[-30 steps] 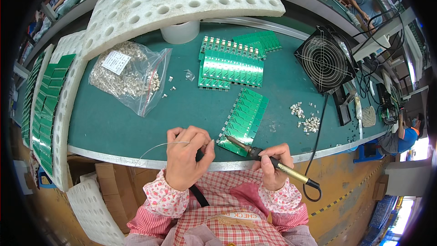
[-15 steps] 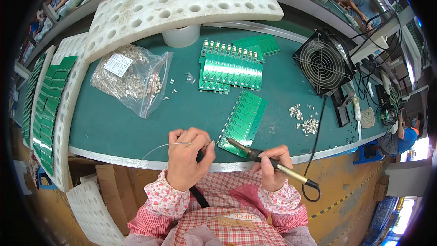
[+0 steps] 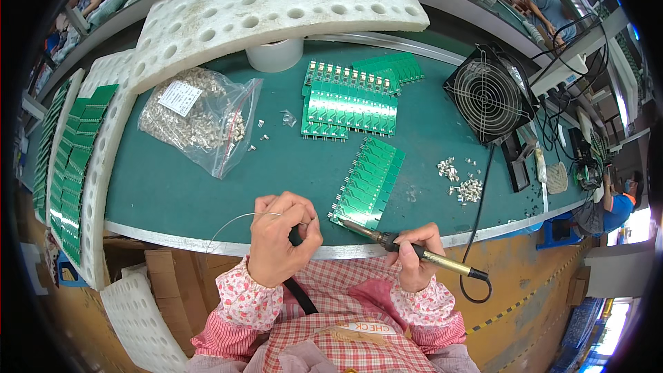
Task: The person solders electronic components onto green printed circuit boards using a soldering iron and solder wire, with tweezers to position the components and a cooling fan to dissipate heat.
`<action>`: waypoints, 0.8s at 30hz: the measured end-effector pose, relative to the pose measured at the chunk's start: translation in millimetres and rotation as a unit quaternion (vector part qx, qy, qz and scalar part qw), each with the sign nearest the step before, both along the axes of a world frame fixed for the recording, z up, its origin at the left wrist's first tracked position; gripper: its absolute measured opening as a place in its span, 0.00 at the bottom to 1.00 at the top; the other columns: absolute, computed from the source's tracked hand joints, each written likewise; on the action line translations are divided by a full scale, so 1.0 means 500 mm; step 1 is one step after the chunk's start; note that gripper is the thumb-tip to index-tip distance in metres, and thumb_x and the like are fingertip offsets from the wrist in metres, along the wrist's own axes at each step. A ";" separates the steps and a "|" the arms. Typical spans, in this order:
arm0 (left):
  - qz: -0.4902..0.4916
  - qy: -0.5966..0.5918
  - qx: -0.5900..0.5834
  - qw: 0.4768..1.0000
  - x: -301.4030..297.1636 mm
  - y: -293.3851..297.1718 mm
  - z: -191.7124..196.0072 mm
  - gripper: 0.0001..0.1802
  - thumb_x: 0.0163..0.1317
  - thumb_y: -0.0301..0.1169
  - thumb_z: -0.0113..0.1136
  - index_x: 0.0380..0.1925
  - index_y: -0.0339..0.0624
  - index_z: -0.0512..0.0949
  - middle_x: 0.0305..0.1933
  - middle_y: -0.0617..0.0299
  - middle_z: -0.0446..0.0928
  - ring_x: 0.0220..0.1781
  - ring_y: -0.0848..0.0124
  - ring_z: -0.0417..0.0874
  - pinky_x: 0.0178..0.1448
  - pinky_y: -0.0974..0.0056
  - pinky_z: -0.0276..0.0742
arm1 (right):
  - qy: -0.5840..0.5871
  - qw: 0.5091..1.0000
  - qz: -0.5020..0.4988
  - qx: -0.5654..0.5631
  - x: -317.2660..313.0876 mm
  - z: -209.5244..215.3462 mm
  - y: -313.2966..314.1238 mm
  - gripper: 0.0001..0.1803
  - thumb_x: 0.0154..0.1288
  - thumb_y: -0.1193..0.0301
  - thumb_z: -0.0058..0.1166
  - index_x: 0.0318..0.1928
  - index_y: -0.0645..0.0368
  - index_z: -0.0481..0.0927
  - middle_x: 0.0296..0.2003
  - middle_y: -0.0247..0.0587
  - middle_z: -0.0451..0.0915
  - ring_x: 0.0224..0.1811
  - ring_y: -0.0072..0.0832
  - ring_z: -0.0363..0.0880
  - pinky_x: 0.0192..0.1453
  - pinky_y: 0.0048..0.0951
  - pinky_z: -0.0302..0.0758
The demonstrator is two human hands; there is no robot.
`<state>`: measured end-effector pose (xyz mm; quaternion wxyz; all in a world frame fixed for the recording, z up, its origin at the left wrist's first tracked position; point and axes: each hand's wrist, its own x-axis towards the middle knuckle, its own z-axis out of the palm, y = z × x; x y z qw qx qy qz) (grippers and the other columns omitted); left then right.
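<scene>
My right hand [image 3: 418, 255] is closed round the handle of a soldering iron [image 3: 390, 240]. The iron's tip rests at the near left corner of a green circuit board [image 3: 366, 183], which lies slanted on the bench mat and has a row of pins along its left edge. To the left of that corner, my left hand [image 3: 284, 238] pinches a thin solder wire [image 3: 238, 220]; the wire trails off to the left past the bench's front edge. The wire's working end is too fine to make out.
A stack of green boards [image 3: 351, 107] lies farther back. On the left are a bag of small connectors [image 3: 193, 117] and a foam rack [image 3: 97, 193] holding boards. To the right sit a fan [image 3: 489, 93] and loose connectors [image 3: 469, 190]. The iron's cable [image 3: 480, 214] crosses the mat's right side.
The soldering iron's tip has shifted slightly left and down to the board's near corner. My left hand has drawn back a little to the left with the solder wire.
</scene>
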<state>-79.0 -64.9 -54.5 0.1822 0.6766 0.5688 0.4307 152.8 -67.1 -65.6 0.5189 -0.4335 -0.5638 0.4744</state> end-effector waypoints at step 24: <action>-0.008 0.040 -0.022 0.999 0.005 -0.003 0.005 0.09 0.48 0.22 0.62 0.18 0.42 0.70 0.33 0.65 0.78 0.34 0.68 0.76 0.51 0.61 0.63 | -0.030 0.996 0.052 0.059 0.001 -0.009 0.009 0.05 0.65 0.79 0.56 0.37 0.65 0.72 0.24 0.42 0.82 0.22 0.23 0.84 0.24 0.22 0.80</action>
